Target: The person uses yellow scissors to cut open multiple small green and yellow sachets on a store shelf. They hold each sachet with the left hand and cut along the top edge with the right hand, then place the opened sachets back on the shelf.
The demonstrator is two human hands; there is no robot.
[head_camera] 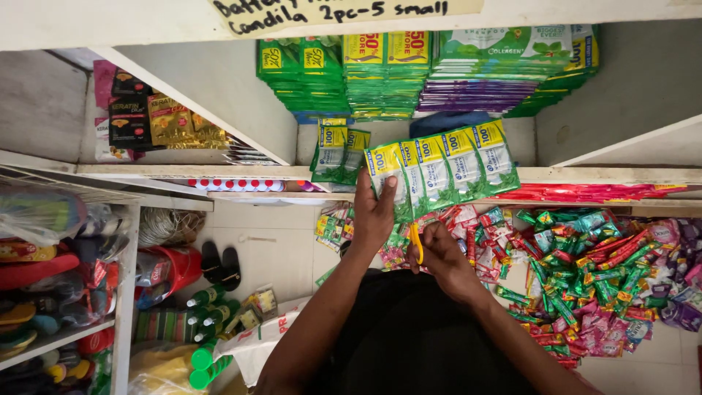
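I see the sachet strip [442, 164] white and green with yellow tops. Below it, the scissors [417, 243] are yellow. Right of them the packet heap [592, 281] is red, green, pink and purple. Above, the stacks [380, 77] are green.

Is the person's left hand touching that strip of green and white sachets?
Touching. The head view shows the left hand gripping the strip of green and white sachets at its left end, thumb across the front.

A sachet strip [446, 164] hangs before the shelf [585, 175], stacked packets [380, 77] behind it, loose sachets [599, 278] heaped below right (bottles [208, 318] lower left).
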